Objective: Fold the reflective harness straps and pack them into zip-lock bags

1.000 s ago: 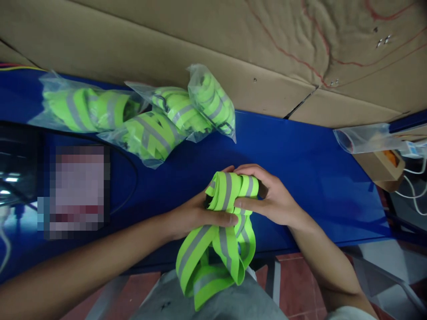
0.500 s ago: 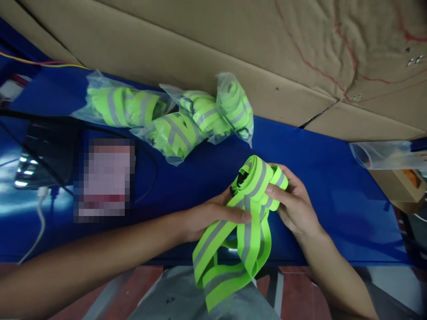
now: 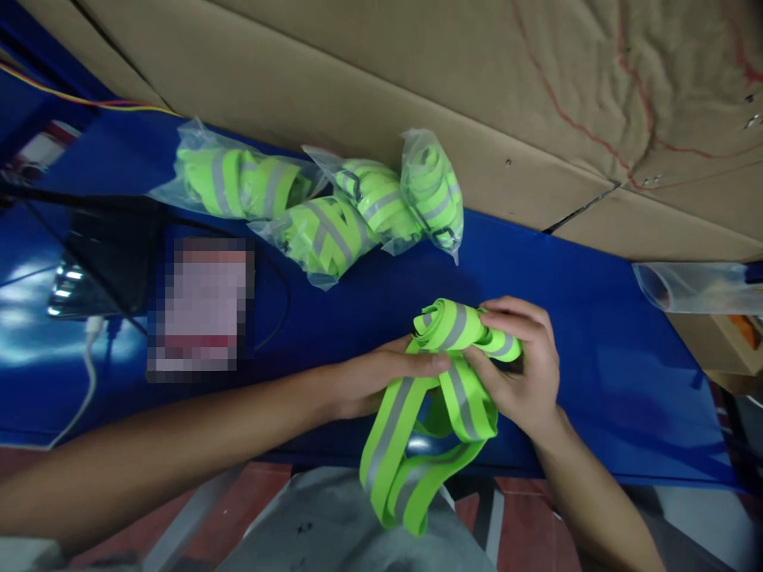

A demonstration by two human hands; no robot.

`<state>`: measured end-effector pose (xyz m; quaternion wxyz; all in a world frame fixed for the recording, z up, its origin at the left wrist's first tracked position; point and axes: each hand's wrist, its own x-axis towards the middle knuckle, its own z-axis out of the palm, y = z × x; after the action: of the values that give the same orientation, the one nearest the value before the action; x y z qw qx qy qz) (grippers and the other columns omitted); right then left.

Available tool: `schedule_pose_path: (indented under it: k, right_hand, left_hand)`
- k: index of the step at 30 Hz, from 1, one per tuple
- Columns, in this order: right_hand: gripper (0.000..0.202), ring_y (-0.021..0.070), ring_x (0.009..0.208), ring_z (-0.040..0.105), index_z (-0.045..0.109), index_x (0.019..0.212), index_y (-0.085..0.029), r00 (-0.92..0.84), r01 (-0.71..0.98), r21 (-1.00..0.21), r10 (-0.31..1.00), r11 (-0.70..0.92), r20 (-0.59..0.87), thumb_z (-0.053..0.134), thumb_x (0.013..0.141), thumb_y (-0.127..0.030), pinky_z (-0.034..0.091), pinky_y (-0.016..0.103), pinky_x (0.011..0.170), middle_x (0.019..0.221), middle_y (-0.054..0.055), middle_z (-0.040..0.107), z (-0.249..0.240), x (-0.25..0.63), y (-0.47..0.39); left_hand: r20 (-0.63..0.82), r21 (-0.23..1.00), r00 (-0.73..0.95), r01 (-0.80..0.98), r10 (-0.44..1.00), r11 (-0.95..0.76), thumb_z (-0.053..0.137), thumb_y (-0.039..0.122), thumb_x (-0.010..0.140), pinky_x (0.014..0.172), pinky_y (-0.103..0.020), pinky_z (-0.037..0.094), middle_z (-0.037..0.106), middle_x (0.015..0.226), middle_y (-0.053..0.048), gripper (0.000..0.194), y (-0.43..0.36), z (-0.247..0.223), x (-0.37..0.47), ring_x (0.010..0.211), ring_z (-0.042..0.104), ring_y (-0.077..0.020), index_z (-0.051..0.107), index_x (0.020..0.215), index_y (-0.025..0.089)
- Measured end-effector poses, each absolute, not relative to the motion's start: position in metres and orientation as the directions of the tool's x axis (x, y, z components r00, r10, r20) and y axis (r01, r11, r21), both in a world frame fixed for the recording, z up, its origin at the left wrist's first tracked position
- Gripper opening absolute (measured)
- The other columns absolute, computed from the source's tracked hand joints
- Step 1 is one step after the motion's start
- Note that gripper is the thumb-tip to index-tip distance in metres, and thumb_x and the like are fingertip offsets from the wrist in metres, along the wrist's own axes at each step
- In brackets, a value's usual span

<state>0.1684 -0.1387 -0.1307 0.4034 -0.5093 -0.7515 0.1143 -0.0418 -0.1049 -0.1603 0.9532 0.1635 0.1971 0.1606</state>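
A neon-green reflective strap with a grey stripe is partly rolled up between my two hands, over the front of the blue table. My left hand grips it from the left, thumb laid across the front and the other fingers hidden behind. From the right, my right hand pinches the roll and a folded loop between thumb and fingers. Loose loops of strap hang below toward my lap. Behind the hands, several clear plastic bags with rolled green straps inside lie along the back of the table.
A cardboard wall rises behind the blue table. At the left are a dark glossy device, cables and a blurred-out flat object. A clear plastic sleeve lies over a cardboard box at the right.
The roll has turned and dropped slightly, now lying more sideways. My right fingers have shifted over its top, and the hanging loops have drawn up a little. The view has moved slightly.
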Motion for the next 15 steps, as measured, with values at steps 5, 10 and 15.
schedule_pose_path:
  k: [5,10,15]
  right_hand:
    - [0.041,0.0289,0.114,0.066,0.060,0.131,-0.038,-0.309,0.655,-0.421,0.731,0.627,0.609,0.064,0.095,-0.019,0.063,0.052,0.095,0.118,0.006,0.058,-0.1381,0.1708,-0.1372]
    - [0.047,0.0266,0.107,0.067,0.061,0.128,-0.038,-0.276,0.652,-0.420,0.714,0.631,0.643,0.069,0.089,-0.013,0.065,0.050,0.091,0.113,0.005,0.055,-0.1363,0.1687,-0.1351]
    - [0.046,0.0286,0.115,0.065,0.062,0.130,-0.041,-0.357,0.648,-0.387,0.710,0.656,0.606,0.066,0.093,-0.015,0.064,0.054,0.097,0.117,0.006,0.057,-0.1346,0.1727,-0.1348]
  left_hand:
    - [-0.289,0.374,0.871,-0.280,0.398,0.884,0.090,0.056,0.074,0.087,-0.029,0.056,0.079,0.104,-0.007,0.059,-0.1038,-0.1575,-0.0413,0.090,0.074,-0.0189,0.074,0.119,0.021]
    - [-0.323,0.449,0.866,-0.214,0.381,0.868,0.095,0.038,0.072,0.086,-0.026,0.055,0.079,0.109,-0.004,0.055,-0.1019,-0.1533,-0.0417,0.096,0.075,-0.0171,0.073,0.120,0.025]
    - [-0.248,0.460,0.875,-0.272,0.416,0.845,0.089,0.060,0.073,0.090,-0.031,0.057,0.079,0.114,-0.009,0.066,-0.0993,-0.1594,-0.0423,0.098,0.076,-0.0213,0.072,0.123,0.021]
